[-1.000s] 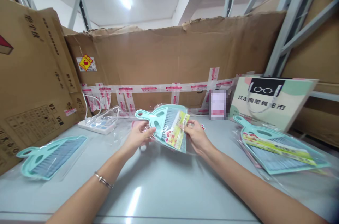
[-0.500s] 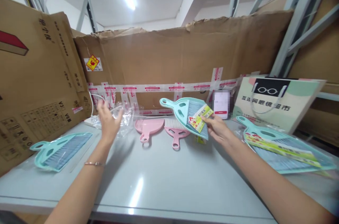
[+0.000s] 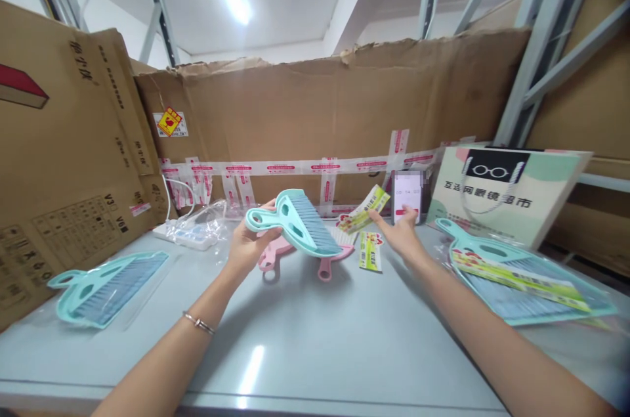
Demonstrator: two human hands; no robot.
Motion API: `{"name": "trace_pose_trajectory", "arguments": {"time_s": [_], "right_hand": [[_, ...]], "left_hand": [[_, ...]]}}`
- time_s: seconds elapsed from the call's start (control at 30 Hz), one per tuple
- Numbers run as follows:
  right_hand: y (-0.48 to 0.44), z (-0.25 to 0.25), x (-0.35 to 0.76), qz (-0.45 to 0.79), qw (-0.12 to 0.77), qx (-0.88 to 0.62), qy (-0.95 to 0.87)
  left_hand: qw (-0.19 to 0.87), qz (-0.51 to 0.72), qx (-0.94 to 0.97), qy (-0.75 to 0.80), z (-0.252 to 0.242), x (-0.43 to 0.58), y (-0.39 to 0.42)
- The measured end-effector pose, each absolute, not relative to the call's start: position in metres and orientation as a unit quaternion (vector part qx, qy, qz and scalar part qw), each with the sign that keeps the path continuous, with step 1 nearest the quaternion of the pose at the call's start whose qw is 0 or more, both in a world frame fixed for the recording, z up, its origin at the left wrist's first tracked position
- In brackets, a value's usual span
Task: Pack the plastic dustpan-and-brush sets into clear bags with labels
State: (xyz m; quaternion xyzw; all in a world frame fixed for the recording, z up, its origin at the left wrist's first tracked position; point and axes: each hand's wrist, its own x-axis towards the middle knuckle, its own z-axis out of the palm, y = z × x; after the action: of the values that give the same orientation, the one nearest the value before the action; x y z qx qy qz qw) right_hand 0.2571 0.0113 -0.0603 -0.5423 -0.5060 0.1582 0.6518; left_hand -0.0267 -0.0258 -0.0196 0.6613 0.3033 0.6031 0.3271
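Note:
My left hand (image 3: pixel 246 246) is closed around the handle end of a teal dustpan and brush set (image 3: pixel 298 223), raised above the table with its blue bristles pointing right. Between the thumb and fingers of my right hand (image 3: pixel 401 233) is a yellow-green label card (image 3: pixel 365 208), apart from the set. A second label card (image 3: pixel 371 251) lies on the table just below it. Behind the raised set, a pink dustpan (image 3: pixel 268 256) and a pink brush (image 3: pixel 325 267) are partly hidden.
On the grey table (image 3: pixel 315 351), a bagged teal set (image 3: pixel 108 289) lies left and another bagged set (image 3: pixel 522 279) right. Crumpled clear plastic (image 3: pixel 211 217) covers part of a white power strip (image 3: pixel 189 234). A phone (image 3: pixel 407 190) and paper bag (image 3: pixel 506 194) stand before a cardboard wall (image 3: pixel 295 108).
My left hand has moved right from the clear plastic and taken hold of the teal set. My right hand has let go of the set and drawn the label card away from it.

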Motion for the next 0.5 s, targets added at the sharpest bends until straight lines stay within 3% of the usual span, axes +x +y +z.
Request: {"name": "trace_pose_trajectory", "arguments": {"time_s": [0.13,0.33,0.43,0.5], "right_hand": [[-0.013,-0.039,0.222,-0.01,0.585,-0.501,-0.638],[-0.037,-0.032,0.179,-0.053,0.42,-0.373,-0.826],[-0.033,-0.034,0.179,-0.088,0.407,-0.364,-0.834],[-0.032,-0.028,0.183,-0.083,0.447,-0.359,-0.815]], "left_hand": [[0.275,0.576,0.714,0.285,-0.021,-0.017,-0.031],[0.239,0.543,0.757,0.274,-0.029,-0.011,-0.035],[0.182,0.513,0.804,0.239,-0.028,-0.011,-0.034],[0.15,0.517,0.808,0.241,-0.026,-0.014,-0.033]]}}
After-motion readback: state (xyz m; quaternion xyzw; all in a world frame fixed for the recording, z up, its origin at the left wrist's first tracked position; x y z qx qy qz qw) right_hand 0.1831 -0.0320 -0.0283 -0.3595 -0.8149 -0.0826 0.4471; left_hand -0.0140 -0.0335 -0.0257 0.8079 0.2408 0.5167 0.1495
